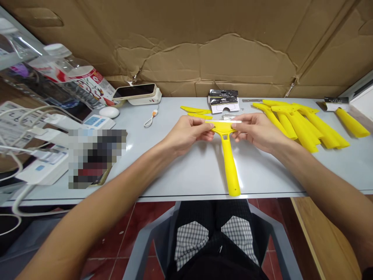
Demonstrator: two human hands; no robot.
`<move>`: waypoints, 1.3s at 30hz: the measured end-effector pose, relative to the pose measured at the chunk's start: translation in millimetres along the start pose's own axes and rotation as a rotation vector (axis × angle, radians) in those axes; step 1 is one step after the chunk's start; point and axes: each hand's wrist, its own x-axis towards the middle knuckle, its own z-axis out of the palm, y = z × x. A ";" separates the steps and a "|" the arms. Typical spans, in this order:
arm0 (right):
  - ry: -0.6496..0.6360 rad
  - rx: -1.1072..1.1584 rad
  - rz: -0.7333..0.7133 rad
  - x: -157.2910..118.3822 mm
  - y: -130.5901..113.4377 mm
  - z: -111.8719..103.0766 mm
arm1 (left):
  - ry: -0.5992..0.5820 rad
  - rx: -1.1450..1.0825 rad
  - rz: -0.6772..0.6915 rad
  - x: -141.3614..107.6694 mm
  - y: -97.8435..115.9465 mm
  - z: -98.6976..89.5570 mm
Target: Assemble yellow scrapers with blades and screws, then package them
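Observation:
A yellow scraper [230,163] points its handle toward me, the handle's end close to the table's front edge. A thin pale metal strip [223,121] lies along its wide head. My left hand [194,130] pinches the left end of the head between thumb and fingers. On the right end, my right hand [252,130] grips in the same way. Behind the head lie yellow flat pieces [196,110] and black-and-white packaging cards [223,101]. Small metal bits near the cards are partly hidden by my hands.
Several yellow scraper handles [305,122] are heaped at the right, with another packaged handle [352,121] beyond. At the left are a power strip [43,167], a white mouse [109,112], a phone [135,91] on a white box, a cable [150,119] and bottles [84,77]. Cardboard [198,46] stands behind.

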 end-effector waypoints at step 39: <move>-0.039 -0.008 0.001 -0.4 1.8 -2.7 | -0.028 0.014 -0.090 2.2 -0.4 0.0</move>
